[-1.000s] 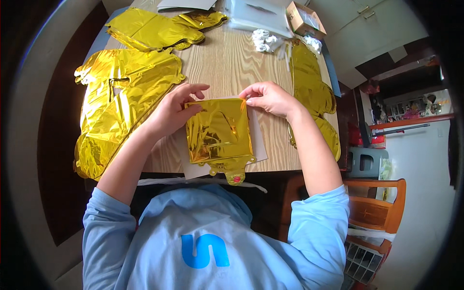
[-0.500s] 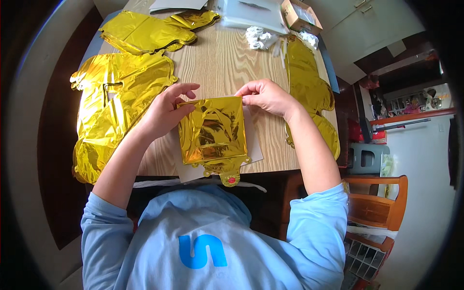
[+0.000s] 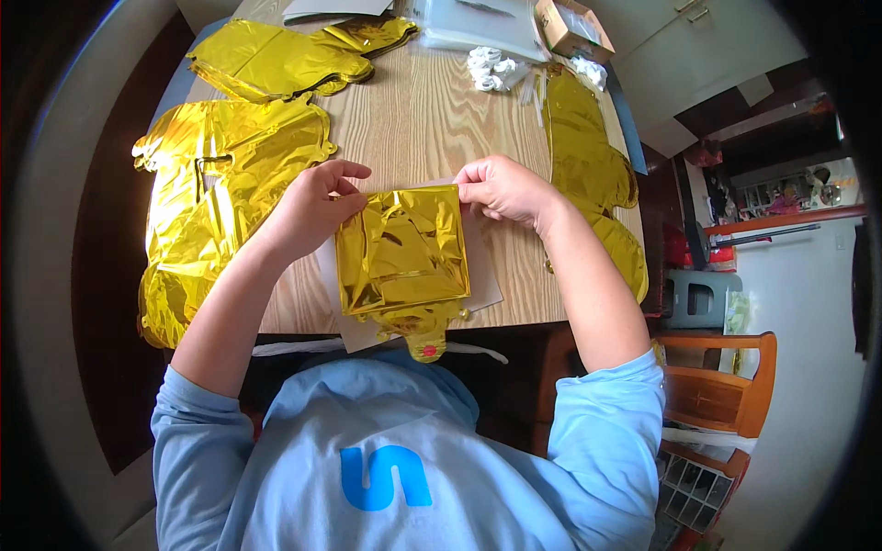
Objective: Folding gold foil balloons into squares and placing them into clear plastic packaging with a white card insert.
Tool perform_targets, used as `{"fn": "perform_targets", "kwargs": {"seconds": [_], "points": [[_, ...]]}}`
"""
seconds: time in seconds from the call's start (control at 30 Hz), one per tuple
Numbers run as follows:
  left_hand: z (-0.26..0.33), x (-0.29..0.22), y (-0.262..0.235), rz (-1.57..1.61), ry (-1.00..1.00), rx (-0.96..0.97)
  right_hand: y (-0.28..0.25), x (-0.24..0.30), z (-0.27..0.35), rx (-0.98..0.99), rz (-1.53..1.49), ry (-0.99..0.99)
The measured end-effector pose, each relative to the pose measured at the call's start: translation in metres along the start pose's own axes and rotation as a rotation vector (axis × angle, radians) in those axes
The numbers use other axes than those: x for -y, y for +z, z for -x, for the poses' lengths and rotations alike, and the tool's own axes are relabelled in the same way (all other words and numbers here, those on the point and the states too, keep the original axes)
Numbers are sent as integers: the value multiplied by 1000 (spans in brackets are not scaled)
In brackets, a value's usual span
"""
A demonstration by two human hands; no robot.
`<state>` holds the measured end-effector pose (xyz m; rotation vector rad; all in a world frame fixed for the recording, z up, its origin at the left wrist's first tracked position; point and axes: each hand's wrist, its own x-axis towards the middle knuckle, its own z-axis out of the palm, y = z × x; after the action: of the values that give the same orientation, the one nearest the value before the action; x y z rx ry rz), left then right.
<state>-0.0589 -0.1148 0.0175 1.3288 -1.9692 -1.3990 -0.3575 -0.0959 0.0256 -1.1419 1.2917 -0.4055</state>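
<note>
A gold foil balloon (image 3: pixel 401 253), folded into a rough square, lies in front of me at the table's near edge. Its narrow tail, with a small red mark, hangs over the edge toward me. My left hand (image 3: pixel 317 204) pinches the far left corner between thumb and fingers. At the far right corner, my right hand (image 3: pixel 507 191) grips the foil in the same way. Beneath the balloon a pale card (image 3: pixel 485 275) sticks out on both sides. Creases run across the shiny top.
Flat gold foil balloons (image 3: pixel 230 197) lie at the left, with a stack (image 3: pixel 276 62) beyond them and more balloons (image 3: pixel 588 138) at the right. Clear plastic bags (image 3: pixel 478 28), white bundles (image 3: pixel 494 70) and a cardboard box (image 3: pixel 574 30) sit at the far side. A wooden chair (image 3: pixel 712 395) stands right.
My left fingers have closed on the far left corner of the balloon. The folded foil has shifted slightly toward me, and its top creases look flatter. My right hand stays at its corner.
</note>
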Motion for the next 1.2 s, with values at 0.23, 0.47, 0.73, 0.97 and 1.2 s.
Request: {"fn": "perform_targets", "kwargs": {"seconds": [0.23,0.47,0.73,0.97,1.2], "points": [[2,4,0,26,-36,-8,8,-3,2,26,-50,38],[2,-3,-6,254,-183,89,5,-2,6,38,-162,46],[7,3,14,-113,-52,-103,20,0,9,-29,97,72],[10,-2,21,-239,31,-189,16,-7,0,-114,269,87],[10,0,20,-249,47,-189,17,8,7,-240,201,-1]]}}
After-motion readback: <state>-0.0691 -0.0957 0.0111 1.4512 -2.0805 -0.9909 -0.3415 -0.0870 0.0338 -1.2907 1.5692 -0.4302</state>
